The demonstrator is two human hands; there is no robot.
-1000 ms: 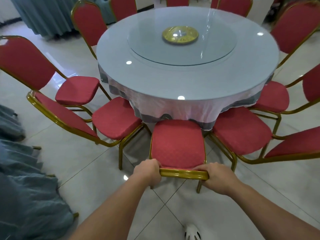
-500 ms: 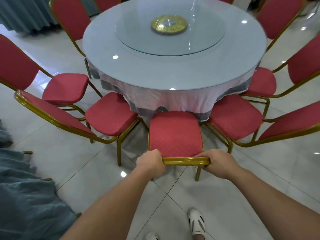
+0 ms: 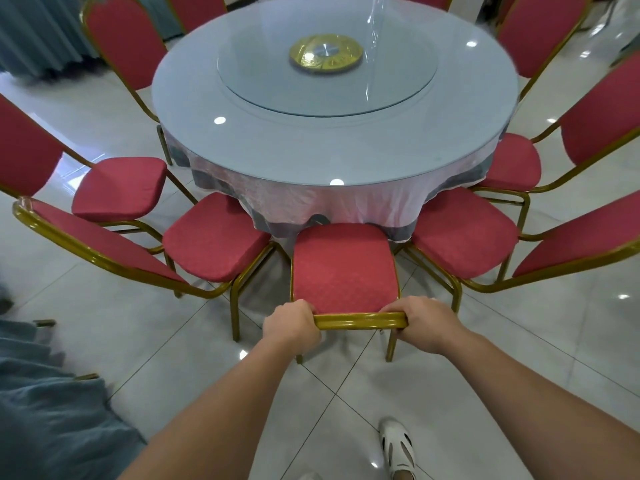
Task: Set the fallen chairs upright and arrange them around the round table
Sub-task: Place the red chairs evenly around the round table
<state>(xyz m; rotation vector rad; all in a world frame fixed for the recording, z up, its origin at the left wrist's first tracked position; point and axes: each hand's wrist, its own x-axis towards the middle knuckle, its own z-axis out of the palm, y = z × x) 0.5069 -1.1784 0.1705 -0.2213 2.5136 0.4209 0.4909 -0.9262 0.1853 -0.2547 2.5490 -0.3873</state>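
Both hands hold the gold top rail of one red chair, seen from behind and above. The left hand wraps the rail's left end, its grip closed tight around the tube; the right hand does the same at the right end, fingers curled over the front. The chair stands upright, its seat front tucked just under the hanging cloth of the round bench.

Close on the left stands a second chair, its seat near the held one, and beyond it a third. On the right another chair sits just beside the held seat, with one more behind it. More red chair backs ring the far side.

On the bench lies a glass turntable with a gold hub at its middle. A white shoe rests on the tiled floor, and blue-grey fabric is bunched at the lower left.
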